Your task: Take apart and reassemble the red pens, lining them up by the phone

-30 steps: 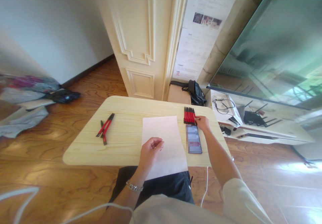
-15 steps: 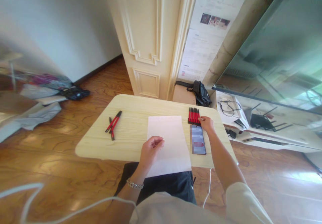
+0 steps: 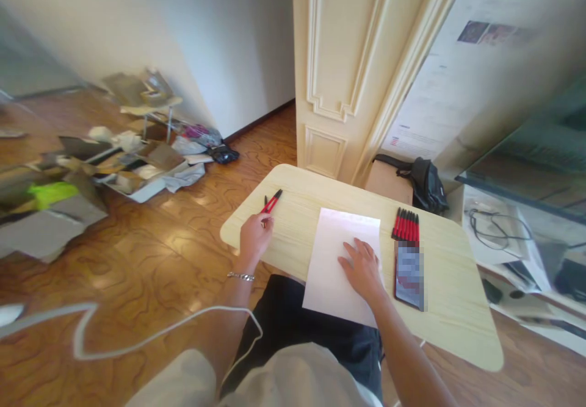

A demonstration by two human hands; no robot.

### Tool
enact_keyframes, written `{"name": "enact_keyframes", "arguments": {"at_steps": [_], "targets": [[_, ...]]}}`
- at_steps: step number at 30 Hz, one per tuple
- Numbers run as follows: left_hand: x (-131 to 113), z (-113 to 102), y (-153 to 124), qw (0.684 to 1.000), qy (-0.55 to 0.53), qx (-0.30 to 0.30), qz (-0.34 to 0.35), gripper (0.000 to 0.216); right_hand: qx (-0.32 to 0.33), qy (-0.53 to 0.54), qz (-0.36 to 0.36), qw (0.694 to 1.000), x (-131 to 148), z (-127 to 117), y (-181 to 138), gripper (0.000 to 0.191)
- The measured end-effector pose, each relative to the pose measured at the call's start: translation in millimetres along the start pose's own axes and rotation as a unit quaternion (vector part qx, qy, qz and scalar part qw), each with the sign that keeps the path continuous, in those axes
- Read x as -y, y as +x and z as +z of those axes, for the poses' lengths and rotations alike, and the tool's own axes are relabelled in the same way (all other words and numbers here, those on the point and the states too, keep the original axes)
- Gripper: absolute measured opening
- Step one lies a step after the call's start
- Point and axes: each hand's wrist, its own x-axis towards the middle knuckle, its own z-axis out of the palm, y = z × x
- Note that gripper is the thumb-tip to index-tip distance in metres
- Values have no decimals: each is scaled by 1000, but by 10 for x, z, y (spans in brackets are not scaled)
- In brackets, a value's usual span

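My left hand is at the left of the table, its curled fingers closed around the near end of a red pen in a small group. The black-tipped red pens lie crossed there, partly hidden by my fingers. My right hand rests over the white sheet of paper, fingers spread, holding nothing. A row of several red pens with black ends lies side by side to the right of the paper. Just below that row lies a phone, its screen blurred out.
The pale wooden table has rounded corners. A black bag sits on a box behind it. Boxes and bags clutter the floor at left, around a white tray. A white cable crosses my left forearm.
My left hand has moved left from the paper to the loose pens. My right hand has left the pen row and now lies over the paper. The view has turned left.
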Motion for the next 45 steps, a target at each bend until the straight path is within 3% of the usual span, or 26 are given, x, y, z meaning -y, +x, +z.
{"name": "enact_keyframes", "arguments": {"at_steps": [5, 13, 22, 27, 31, 36, 45], "targets": [[46, -73, 249, 994, 108, 28, -16, 32, 12, -28, 38, 999, 11, 55, 144, 41], [-82, 51, 473, 974, 215, 71, 11, 38, -6, -32, 45, 998, 20, 99, 192, 42], [-199, 8, 505, 973, 207, 100, -12, 36, -12, -43, 43, 998, 30, 103, 187, 42], [-522, 9, 190, 985, 137, 100, 32, 33, -13, -29, 51, 998, 46, 107, 189, 41], [-904, 235, -294, 983, 63, 147, 94, 30, -23, -21, 60, 998, 41, 124, 198, 43], [-1257, 549, -714, 973, 52, 201, 102, 29, -40, 28, 73, 996, -63, 153, 228, 43], [-1384, 756, -957, 965, 71, 228, 111, 28, -109, 128, 58, 984, -237, 186, 225, 39]]}}
